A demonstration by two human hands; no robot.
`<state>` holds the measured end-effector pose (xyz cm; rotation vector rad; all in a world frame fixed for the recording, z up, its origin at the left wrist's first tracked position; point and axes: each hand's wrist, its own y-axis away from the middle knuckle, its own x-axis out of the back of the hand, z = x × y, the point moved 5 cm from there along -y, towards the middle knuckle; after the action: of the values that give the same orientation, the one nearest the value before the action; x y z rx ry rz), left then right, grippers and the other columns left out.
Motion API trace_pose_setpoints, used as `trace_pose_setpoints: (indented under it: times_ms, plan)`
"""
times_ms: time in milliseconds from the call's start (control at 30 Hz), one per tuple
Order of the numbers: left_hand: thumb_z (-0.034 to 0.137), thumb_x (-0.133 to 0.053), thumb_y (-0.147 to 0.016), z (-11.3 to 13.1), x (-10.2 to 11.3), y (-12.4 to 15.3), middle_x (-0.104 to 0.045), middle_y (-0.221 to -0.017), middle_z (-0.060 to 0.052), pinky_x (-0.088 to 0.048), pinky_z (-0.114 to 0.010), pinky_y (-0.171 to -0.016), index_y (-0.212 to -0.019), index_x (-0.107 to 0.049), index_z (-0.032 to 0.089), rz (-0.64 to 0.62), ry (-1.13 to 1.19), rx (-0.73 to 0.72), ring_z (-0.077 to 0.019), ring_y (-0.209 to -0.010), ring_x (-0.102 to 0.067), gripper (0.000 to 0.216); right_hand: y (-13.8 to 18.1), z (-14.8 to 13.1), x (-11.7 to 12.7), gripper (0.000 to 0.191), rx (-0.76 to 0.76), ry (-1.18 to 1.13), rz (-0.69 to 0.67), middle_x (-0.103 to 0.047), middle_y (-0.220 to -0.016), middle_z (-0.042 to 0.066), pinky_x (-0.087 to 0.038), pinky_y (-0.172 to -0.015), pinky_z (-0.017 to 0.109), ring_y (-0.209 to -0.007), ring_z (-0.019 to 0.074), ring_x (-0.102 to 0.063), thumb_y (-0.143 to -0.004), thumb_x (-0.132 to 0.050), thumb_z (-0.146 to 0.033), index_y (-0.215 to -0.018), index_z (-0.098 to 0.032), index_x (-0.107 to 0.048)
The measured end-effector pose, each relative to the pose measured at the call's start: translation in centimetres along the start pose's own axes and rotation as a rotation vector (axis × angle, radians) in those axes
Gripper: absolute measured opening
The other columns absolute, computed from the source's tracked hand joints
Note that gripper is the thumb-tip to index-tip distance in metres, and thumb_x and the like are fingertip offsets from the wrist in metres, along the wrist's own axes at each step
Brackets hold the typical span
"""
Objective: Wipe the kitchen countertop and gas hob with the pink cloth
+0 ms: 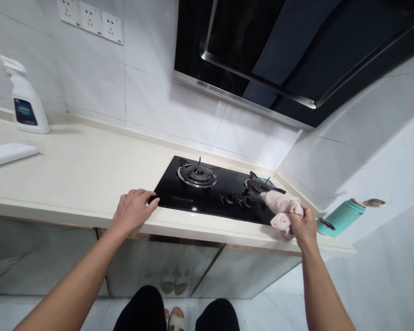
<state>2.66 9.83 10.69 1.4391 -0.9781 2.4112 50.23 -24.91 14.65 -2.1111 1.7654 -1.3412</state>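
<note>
A black glass gas hob (207,196) with two burners and several knobs is set into the cream countertop (79,170). My right hand (304,227) is closed around a bunched pink cloth (281,208) at the hob's front right corner, beside the right burner (260,185). My left hand (134,210) rests on the countertop at the hob's front left corner, fingers curled loosely with the fingertips touching the glass edge; it holds nothing.
A white spray bottle (25,99) stands at the back left by the tiled wall. A white flat object (7,154) lies at the left edge. A teal flask (341,217) lies at the right. A black range hood (296,55) hangs overhead. Sandals (174,280) lie on the floor.
</note>
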Motion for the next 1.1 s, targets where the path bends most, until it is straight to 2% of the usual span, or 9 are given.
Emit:
trace_pose_setpoints:
  times_ms: [100,200,333,433,600,700,767,967,1100]
  plan:
    - [0.052,-0.044,-0.095,-0.1,-0.1,-0.1,-0.076,-0.126,-0.011,-0.045,-0.052,-0.105,-0.118,-0.077,0.022,-0.003,0.01,0.007,-0.0368,-0.125,-0.062,0.05,-1.7,-0.1,-3.2,0.042,0.017,0.17,-0.285,-0.074,-0.105,0.01,-0.052,-0.083,0.036,-0.095,0.0267,-0.067,-0.076,-0.06,-0.047,-0.107,-0.02,-0.069]
    - [0.051,-0.044,-0.095,-0.1,-0.1,0.0,-0.076,-0.126,-0.011,-0.045,-0.051,-0.104,-0.117,-0.078,0.023,-0.001,0.008,0.012,-0.0366,-0.125,-0.062,0.049,-2.0,-0.9,-6.1,0.032,0.009,0.265,-0.403,-0.073,-0.094,0.008,-0.051,-0.082,0.037,-0.093,0.0276,-0.068,-0.077,-0.066,-0.052,-0.088,-0.022,-0.068]
    - [0.051,-0.044,-0.095,0.1,0.1,0.0,-0.076,-0.126,-0.011,-0.045,-0.052,-0.105,-0.118,-0.077,0.022,-0.007,-0.001,0.012,-0.037,-0.125,-0.062,0.05,-0.6,-2.9,-8.6,0.032,0.021,0.415,-0.397,-0.071,-0.111,0.016,-0.046,-0.092,0.046,-0.112,0.0349,-0.063,-0.086,-0.062,-0.048,-0.098,-0.019,-0.064]
    - [0.051,-0.043,-0.095,0.1,0.1,0.1,-0.075,-0.127,-0.012,-0.045,-0.052,-0.106,-0.12,-0.077,0.021,-0.013,-0.002,0.012,-0.0373,-0.126,-0.062,0.051,1.9,-4.7,-9.0,0.028,0.08,0.487,-0.385,-0.068,-0.121,0.018,-0.041,-0.098,0.048,-0.123,0.0368,-0.057,-0.089,-0.059,-0.038,-0.108,-0.017,-0.062]
    - [0.05,-0.043,-0.096,0.3,-0.1,0.2,-0.075,-0.126,-0.013,-0.045,-0.054,-0.104,-0.12,-0.077,0.019,-0.004,-0.006,-0.017,-0.0385,-0.123,-0.062,0.051,8.1,-8.4,-8.3,0.022,0.353,0.588,-0.357,-0.068,-0.105,0.014,-0.038,-0.088,0.042,-0.106,0.0325,-0.058,-0.09,-0.058,-0.038,-0.102,-0.019,-0.059]
    - [0.05,-0.043,-0.097,0.4,-0.2,0.3,-0.075,-0.126,-0.014,-0.045,-0.054,-0.104,-0.122,-0.076,0.019,-0.002,-0.017,-0.016,-0.0388,-0.123,-0.061,0.052,11.2,-11.3,-9.0,0.017,0.52,0.505,-0.342,-0.067,-0.099,0.01,-0.036,-0.085,0.038,-0.098,0.0285,-0.057,-0.09,-0.059,-0.036,-0.096,-0.021,-0.058]
    - [0.049,-0.043,-0.097,0.5,-0.1,0.4,-0.075,-0.126,-0.013,-0.045,-0.053,-0.105,-0.123,-0.076,0.018,0.0,-0.022,-0.017,-0.038,-0.123,-0.061,0.052,12.1,-13.3,-10.2,0.014,0.576,0.43,-0.344,-0.066,-0.097,0.008,-0.034,-0.084,0.037,-0.096,0.027,-0.056,-0.089,-0.059,-0.034,-0.094,-0.022,-0.057]
    - [0.048,-0.043,-0.098,0.7,0.2,0.5,-0.074,-0.128,-0.013,-0.045,-0.052,-0.106,-0.122,-0.076,0.021,-0.015,-0.018,-0.017,-0.0363,-0.125,-0.061,0.049,11.5,-17.4,-13.1,0.014,0.58,0.318,-0.394,-0.065,-0.095,0.007,-0.032,-0.085,0.037,-0.095,0.0263,-0.055,-0.084,-0.059,-0.03,-0.095,-0.022,-0.056]
    - [0.049,-0.043,-0.098,0.6,0.1,0.3,-0.075,-0.128,-0.013,-0.045,-0.051,-0.104,-0.121,-0.076,0.022,-0.013,-0.031,-0.013,-0.0369,-0.124,-0.061,0.048,12.8,-19.8,-14.3,0.015,0.669,0.107,-0.492,-0.063,-0.096,0.005,-0.034,-0.087,0.036,-0.096,0.0247,-0.054,-0.082,-0.058,-0.031,-0.094,-0.023,-0.051]
